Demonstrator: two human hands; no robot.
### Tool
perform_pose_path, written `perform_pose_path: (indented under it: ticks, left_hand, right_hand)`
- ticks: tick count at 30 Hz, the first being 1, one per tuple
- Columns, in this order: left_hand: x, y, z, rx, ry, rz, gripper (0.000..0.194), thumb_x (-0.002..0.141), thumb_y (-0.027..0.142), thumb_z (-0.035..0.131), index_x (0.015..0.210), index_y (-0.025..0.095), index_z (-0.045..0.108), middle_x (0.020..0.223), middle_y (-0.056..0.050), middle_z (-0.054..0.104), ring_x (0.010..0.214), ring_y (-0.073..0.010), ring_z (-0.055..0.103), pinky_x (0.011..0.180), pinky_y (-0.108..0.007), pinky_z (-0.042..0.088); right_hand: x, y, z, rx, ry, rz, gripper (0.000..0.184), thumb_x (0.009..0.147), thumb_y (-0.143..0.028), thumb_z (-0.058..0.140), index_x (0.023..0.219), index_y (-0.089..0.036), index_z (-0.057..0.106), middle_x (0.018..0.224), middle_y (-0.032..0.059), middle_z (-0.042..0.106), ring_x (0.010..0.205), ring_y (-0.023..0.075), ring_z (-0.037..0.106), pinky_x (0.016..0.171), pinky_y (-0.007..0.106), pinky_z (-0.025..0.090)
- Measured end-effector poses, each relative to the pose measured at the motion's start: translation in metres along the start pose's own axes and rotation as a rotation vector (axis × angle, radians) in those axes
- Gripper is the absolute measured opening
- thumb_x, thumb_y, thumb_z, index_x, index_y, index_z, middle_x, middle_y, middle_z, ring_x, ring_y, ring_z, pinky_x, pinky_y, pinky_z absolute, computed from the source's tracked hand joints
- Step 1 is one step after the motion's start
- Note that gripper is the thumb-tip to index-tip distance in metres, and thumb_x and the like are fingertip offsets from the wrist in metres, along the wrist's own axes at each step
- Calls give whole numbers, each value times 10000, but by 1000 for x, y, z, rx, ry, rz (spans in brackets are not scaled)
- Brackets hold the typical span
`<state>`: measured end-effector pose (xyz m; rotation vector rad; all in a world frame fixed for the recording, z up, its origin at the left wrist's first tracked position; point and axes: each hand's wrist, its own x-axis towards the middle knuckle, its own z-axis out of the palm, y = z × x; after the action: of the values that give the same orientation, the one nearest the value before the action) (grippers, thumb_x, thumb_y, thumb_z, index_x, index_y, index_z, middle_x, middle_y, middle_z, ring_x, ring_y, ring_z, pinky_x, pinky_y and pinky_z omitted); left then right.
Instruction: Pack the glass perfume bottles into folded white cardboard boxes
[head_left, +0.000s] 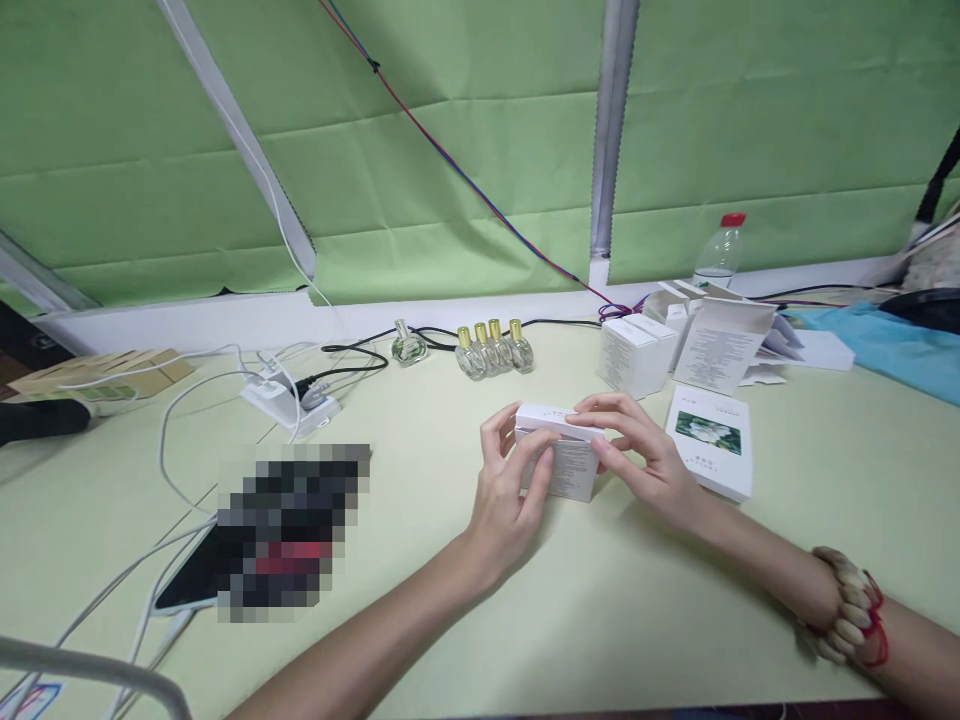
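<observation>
A small white carton (574,470) with printed text stands upright on the pale table, its lid nearly flat on top. My left hand (514,480) is closed round its left side, thumb against the printed face. Around the right end, my right hand (641,455) grips the carton, with fingertips on the lid's edge. Just right of that hand lies a flat white box (709,440) with a flower picture. Behind the carton stand several glass perfume bottles (491,352) with gold caps. Left of them is a glass bottle (409,345) without a gold cap.
White cartons (637,355), some with open flaps, stand at the back right near a red-capped plastic bottle (720,250) and blue cloth (885,340). At left are a power strip (289,400), loose cables, a tablet-like device (199,570) and brown boxes (105,375).
</observation>
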<state>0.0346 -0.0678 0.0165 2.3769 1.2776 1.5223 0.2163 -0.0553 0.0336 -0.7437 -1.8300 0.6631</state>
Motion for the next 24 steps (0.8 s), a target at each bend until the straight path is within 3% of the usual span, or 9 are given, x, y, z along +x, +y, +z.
perform_pose_path:
  ticks: [10,18,24]
  left_hand:
    - [-2,0,0,0,-10,14,203,882,199,397,1050,244,502,1217,-90,338,1225,-208,375,943,-387,420]
    - [-2,-3,3,-136,35,-47,277,884,241,399,1158,243,361,1226,-112,358,1239,-195,341,899,-365,443]
    - [-1,-4,3,-150,28,-62,254,889,233,387,1142,252,376,1209,-105,362,1223,-194,344,898,-368,438]
  right_hand:
    - [-1,2,0,1,-7,-5,259,883,-296,455,1088,-288,613,1124,83,491,1087,208,492,586,233,565]
    - [1,0,-1,21,-59,33,253,891,-318,439,1087,-290,596,1136,79,469,1090,200,480,603,232,560]
    - [0,3,0,14,-88,43,248,903,-307,416,1081,-295,588,1140,74,457,1114,192,454,631,221,550]
